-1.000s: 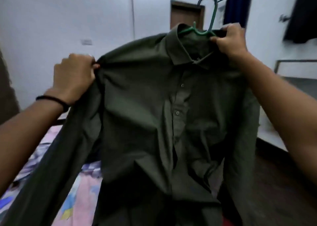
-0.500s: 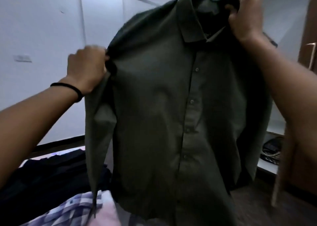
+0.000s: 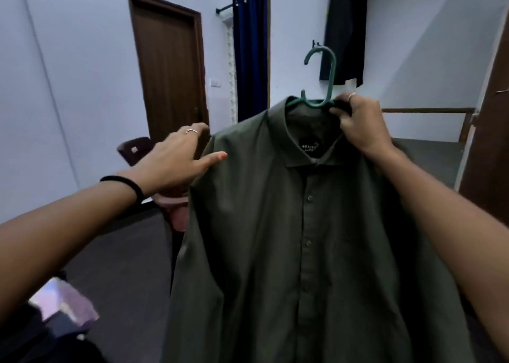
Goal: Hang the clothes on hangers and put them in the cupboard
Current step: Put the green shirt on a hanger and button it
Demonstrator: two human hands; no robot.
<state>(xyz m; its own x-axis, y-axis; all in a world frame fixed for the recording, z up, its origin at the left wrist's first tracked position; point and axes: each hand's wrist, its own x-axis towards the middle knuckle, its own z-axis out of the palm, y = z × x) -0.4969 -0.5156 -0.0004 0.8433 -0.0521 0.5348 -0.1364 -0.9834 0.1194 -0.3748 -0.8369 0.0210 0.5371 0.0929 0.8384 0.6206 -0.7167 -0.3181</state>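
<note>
Bed [image 3: 63, 304]: lower left corner, pale patterned sheet, only a corner visible; dark cloth heaped in front of it.

Left hand [image 3: 176, 161]: black band on the wrist, ring on one finger. Fingers straight and spread, thumb laid against the shirt's shoulder; nothing gripped.

Door [image 3: 168, 70]: dark brown wood, closed, in the back wall.

Chair [image 3: 135, 150]: dark back, partly hidden behind the left hand.

Curtain [image 3: 252, 54]: navy, bunched on a rod, right of the door.

Shirt [image 3: 303, 238]: olive green, long-sleeved, buttoned down the front, collar open with a black label inside. Held up in mid-air at centre, front facing the camera, hanging from the hanger; lower hem out of view.

Hanger [image 3: 322, 87]: green plastic, hook upright above the collar, arms inside the shirt's shoulders.

Right hand [image 3: 358, 125]: ring on one finger. Fingers curled tight round the hanger's neck and the collar beside it, carrying the weight.

Dark garment [image 3: 344, 29]: hung high on the wall behind the hanger.

Cupboard door [image 3: 493, 147]: brown, at the far right edge, with a handle.
</note>
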